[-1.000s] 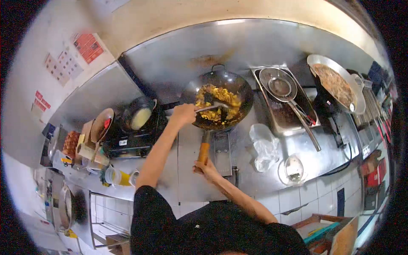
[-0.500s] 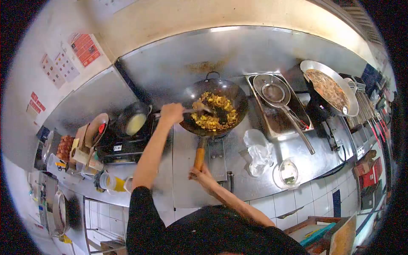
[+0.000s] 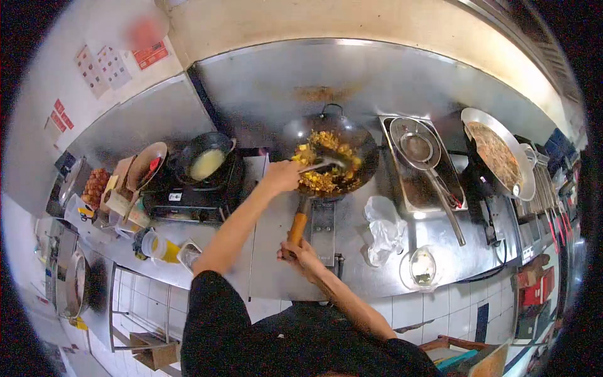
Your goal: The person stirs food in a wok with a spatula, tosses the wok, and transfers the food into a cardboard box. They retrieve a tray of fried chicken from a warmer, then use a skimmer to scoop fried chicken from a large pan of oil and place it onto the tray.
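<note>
At the left rim of the wok [image 3: 365, 146], the left hand [image 3: 284, 175] has its fingers clamped round a metal utensil [image 3: 325, 164], whose head reaches beyond them into the yellow-brown food [image 3: 321, 181]; the right hand [image 3: 300, 257] wraps its fingers about the near end of the wooden handle [image 3: 298, 227], so the wok sits ahead of them; a plastic bag [image 3: 384, 229] lies to the right on the steel counter [image 3: 276, 264].

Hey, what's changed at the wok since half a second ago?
The left hand has pushed the metal utensil rightward, farther into the wok, and the food has shifted around it. Nothing was taken up or let go. The right hand stays on the brown handle; the strainer still rests on the metal tray.
</note>
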{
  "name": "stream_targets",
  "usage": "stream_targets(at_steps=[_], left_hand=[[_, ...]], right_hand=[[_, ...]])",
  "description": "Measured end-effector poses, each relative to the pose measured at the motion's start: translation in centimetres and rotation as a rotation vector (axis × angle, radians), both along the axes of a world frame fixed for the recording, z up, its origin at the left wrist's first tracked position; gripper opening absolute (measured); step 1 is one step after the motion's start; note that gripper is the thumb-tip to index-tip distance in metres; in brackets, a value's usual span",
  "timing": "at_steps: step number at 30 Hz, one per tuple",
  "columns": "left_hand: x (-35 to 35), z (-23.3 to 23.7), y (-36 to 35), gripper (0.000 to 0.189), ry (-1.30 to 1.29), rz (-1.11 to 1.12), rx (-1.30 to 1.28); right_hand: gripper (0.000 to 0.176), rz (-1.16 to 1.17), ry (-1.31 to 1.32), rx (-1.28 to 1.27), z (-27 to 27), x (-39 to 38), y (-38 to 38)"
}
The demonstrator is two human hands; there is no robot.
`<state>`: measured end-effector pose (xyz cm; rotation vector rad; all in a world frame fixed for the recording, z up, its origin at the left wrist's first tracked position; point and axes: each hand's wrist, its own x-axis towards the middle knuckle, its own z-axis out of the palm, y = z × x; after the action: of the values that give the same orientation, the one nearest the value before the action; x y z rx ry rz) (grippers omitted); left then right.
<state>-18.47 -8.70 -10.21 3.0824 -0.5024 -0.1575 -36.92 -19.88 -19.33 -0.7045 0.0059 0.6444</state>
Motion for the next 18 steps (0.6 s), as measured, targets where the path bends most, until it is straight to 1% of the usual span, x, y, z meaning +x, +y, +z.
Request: stream_targets(at_steps=[1, 2, 3, 4, 5, 6, 7, 8, 9, 10, 11, 12, 13, 14, 15, 16, 17, 18], left_hand=[[-1.8, 2.7, 0.3, 0.034, -0.005, -0.033, 0.02], [-3.0, 5.1, 1.3, 0.033, -0.012, -0.07, 0.04], [-2.6, 5.3, 2.3, 0.031, -0.036, -0.07, 0.088], [-1.3, 4.6, 2.2, 0.031, -0.03, -0.076, 0.094], [0.4, 3.2, 2.0, 0.029, -0.039, -0.015, 0.107], [1.2, 1.8, 1.7, 0.028, -0.05, 0.05, 0.121], [1.0, 1.1, 0.4, 0.025, -0.047, 0.06, 0.079], [2.5, -2.0, 0.4, 0.023, -0.053, 0.066, 0.072], [2.1, -1.8, 0.8, 0.03, -0.032, 0.023, 0.082], [1.4, -1.5, 1.6, 0.039, -0.005, -0.027, 0.101], [-0.6, 1.0, 2.4, 0.04, -0.028, -0.068, 0.121], [-2.7, 4.4, 2.8, 0.041, -0.051, -0.11, 0.139], [-3.0, 6.3, 2.9, 0.039, 0.045, -0.068, 0.218], [-2.0, 5.6, 2.8, 0.039, 0.052, -0.076, 0.227], [-0.8, 3.6, 2.7, 0.03, -0.05, -0.006, 0.159], [-0.1, 2.0, 2.5, 0.025, -0.155, 0.072, 0.09], [0.4, 1.1, 1.1, 0.021, -0.096, 0.079, 0.09], [0.1, 0.7, 0.2, 0.025, -0.049, 0.109, 0.052]], right_hand=[[0.024, -0.064, 0.037, -0.13, -2.7, 0.2, -0.4], [0.024, -0.132, 0.073, -0.26, -4.3, 0.5, -0.8], [0.024, -0.141, 0.072, -0.255, -4.1, 0.7, -0.7], [0.024, -0.134, 0.024, -0.217, -3.5, 0.5, -0.1], [0.025, -0.122, -0.017, -0.179, -3.0, -0.1, 0.6], [0.025, -0.115, -0.004, -0.172, -1.8, -0.7, 1.3], [0.026, -0.065, -0.003, -0.032, -0.1, -0.8, 1.8], [0.027, -0.015, -0.014, 0.098, 0.9, -0.3, 1.7], [0.027, -0.013, -0.025, 0.094, -0.4, 0.3, 1.2], [0.028, -0.017, -0.011, 0.003, -2.8, 0.6, 0.6], [0.028, -0.026, 0.007, -0.088, -4.5, 0.7, 0.0], [0.028, -0.036, 0.006, -0.085, -5.1, 0.8, -0.6], [0.028, -0.085, 0.021, -0.112, -5.3, 0.8, -0.9], [0.028, -0.13, 0.044, -0.137, -5.6, 0.5, -0.7], [0.028, -0.127, 0.062, -0.133, -3.8, -0.3, 0.1], [0.028, -0.09, 0.051, -0.078, -0.1, -0.8, 1.2], [0.027, -0.049, 0.033, -0.022, 2.0, -1.0, 2.1], [0.027, -0.037, 0.023, -0.023, 1.5, -0.7, 2.3]])
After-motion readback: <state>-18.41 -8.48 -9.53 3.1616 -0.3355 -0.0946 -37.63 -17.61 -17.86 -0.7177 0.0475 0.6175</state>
